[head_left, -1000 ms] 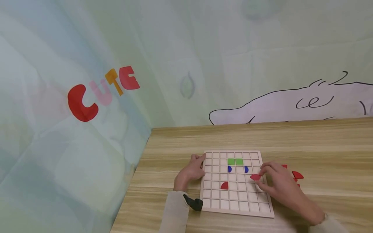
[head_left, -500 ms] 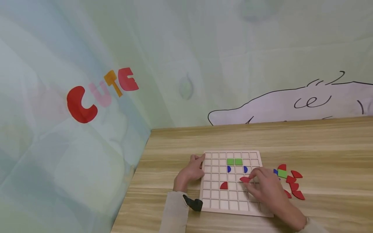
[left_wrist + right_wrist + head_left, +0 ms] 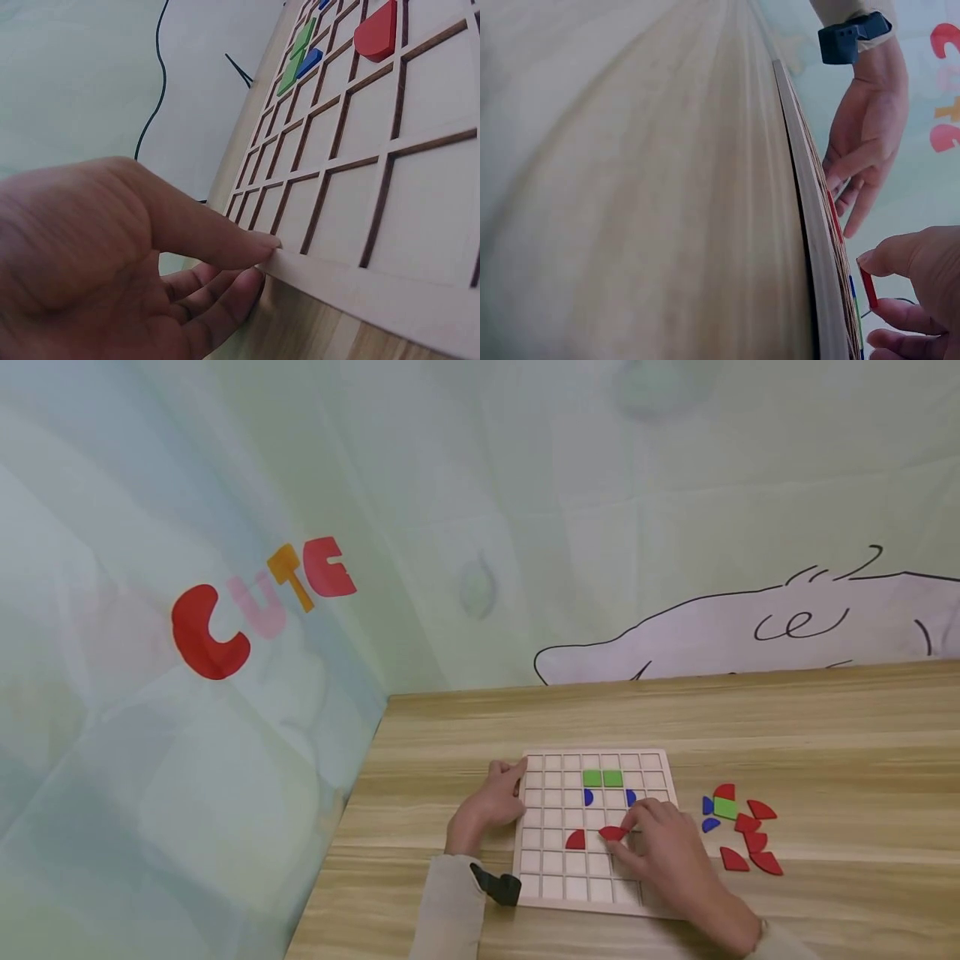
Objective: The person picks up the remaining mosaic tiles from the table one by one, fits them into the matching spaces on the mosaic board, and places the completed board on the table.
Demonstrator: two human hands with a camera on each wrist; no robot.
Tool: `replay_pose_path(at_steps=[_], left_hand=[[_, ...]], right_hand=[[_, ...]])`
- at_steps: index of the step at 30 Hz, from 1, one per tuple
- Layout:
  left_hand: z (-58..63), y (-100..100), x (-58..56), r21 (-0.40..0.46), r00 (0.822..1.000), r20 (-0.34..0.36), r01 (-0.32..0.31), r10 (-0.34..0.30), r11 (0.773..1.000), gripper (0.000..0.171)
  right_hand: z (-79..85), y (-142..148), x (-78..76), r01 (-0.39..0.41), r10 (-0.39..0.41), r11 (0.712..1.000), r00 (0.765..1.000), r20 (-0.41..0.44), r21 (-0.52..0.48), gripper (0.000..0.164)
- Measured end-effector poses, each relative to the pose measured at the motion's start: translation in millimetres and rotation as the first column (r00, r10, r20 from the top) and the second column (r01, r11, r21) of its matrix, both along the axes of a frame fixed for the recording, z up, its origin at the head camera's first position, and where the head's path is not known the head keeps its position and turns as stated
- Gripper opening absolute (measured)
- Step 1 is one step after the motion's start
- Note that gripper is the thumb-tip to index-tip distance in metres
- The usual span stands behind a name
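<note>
One wood-grained table (image 3: 450, 727), one gridded board (image 3: 552, 887) on it. At its left edge, a left hand (image 3: 492, 799), thumb on the rim, relaxed rather than clenched, well placed to stop sliding. Over the grid, a right hand (image 3: 671, 847) pinching a red piece (image 3: 612, 833) by thumb and fingertips, just off the surface. Best held level, squared to a cell before release, then pressed lightly, without nudging the nearby red quarter (image 3: 576, 840) or smaller blue pieces (image 3: 588, 797).
</note>
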State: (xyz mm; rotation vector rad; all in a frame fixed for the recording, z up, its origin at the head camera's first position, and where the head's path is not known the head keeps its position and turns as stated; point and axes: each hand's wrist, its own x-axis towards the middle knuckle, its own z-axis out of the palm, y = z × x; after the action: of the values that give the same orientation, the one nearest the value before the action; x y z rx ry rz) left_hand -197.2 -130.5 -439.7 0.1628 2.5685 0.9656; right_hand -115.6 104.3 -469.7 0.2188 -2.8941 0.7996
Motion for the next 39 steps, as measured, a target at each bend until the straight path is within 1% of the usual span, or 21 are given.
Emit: replay_pose_path(at_steps=[4,16,24,31,39], left_hand=[[-0.9,-0.4,-0.6,0.002,1.0,0.001,0.0,0.0,1.0,0.079],[-3.6,-1.5,-1.8,0.004,1.0,0.007,0.001,-0.001,1.0,0.079],[-3.7,-0.9,-1.5,-0.007,1.0,-0.005,-0.003,0.003,1.0,0.078],[-3.1,-0.5,-0.6,0.018,1.0,0.005,-0.015,0.015,1.0,0.079],[-3.8,-0.9,-1.2,0.006,1.0,0.002,-0.003,0.003,1.0,0.079]], right_hand=[[-2.0,-5.1,-0.1,-0.007,0.007,1.0,1.0,-0.004,0.03,0.026],[-3.0,-10.8,-0.7,-0.034,0.034,0.998,0.999,-0.011,0.053,0.026],[-4.5,-12.9,0.4,-0.058,0.061,0.996,0.997,-0.041,0.067,0.021],[-4.5,-13.4,1.6,-0.073,0.078,0.994,0.995,-0.063,0.078,0.018],[-4.8,-13.9,3.9,-0.087,0.094,0.993,0.991,-0.09,0.08,0.017]])
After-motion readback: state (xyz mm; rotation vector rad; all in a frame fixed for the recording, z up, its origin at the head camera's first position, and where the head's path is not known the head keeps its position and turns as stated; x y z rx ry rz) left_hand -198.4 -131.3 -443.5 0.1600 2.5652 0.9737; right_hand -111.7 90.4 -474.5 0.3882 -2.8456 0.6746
